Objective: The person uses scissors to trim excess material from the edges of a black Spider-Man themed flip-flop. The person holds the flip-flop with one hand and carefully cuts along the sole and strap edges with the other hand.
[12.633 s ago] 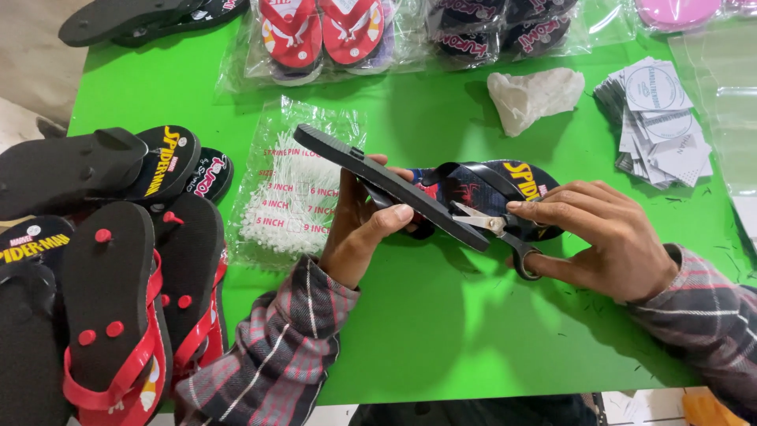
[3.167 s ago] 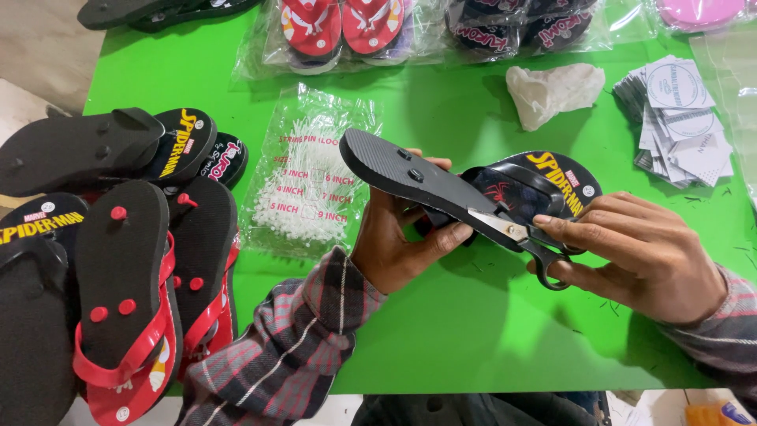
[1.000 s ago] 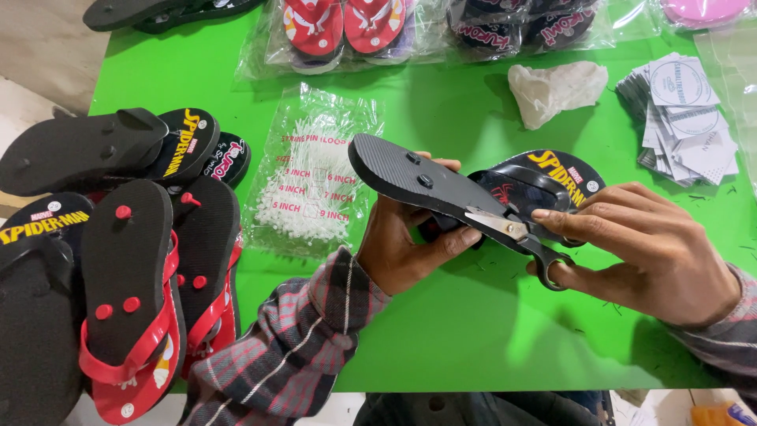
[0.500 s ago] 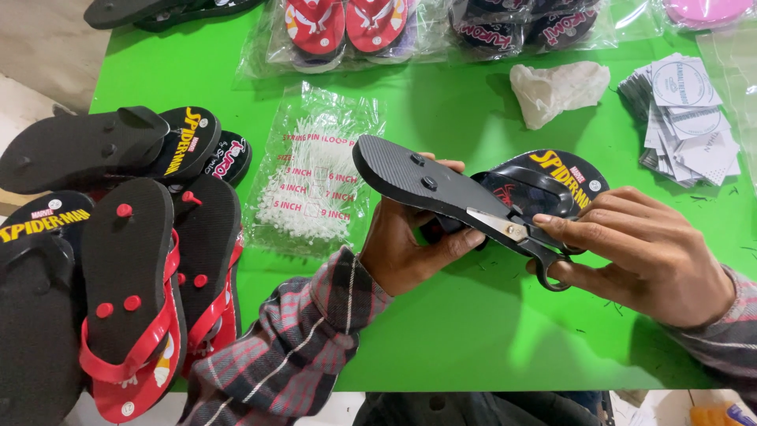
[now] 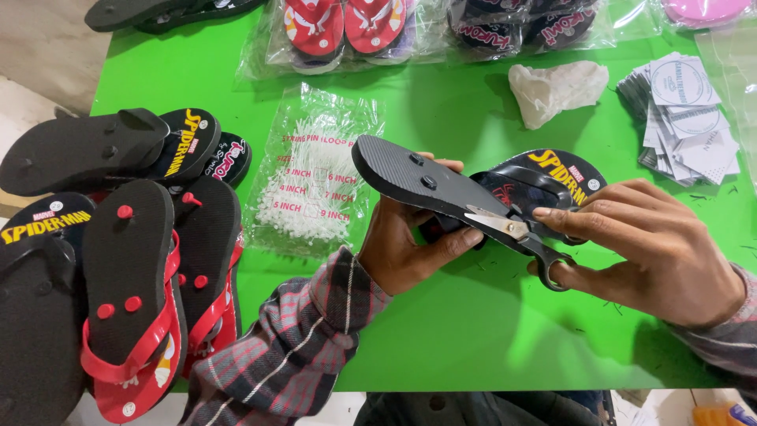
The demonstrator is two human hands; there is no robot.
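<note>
- Left hand point(image 5: 410, 248) fingers grip a black flip-flop point(image 5: 426, 181), sole up, above the green bench point(image 5: 441, 331)
- Right hand point(image 5: 654, 252) fingers hold small scissors point(image 5: 512, 230) against its sole

On the green bench point(image 5: 441, 339) lay a clear bag of white loop pins point(image 5: 311, 185), a crumpled white wrapper point(image 5: 556, 88), stacked paper tags point(image 5: 686, 118) and piled black-and-red sandals point(image 5: 130, 276).

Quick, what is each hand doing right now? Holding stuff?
Left hand: closed around a black flip-flop, held sole-up.
Right hand: closed on the scissors, blades against the flip-flop's sole.
</note>
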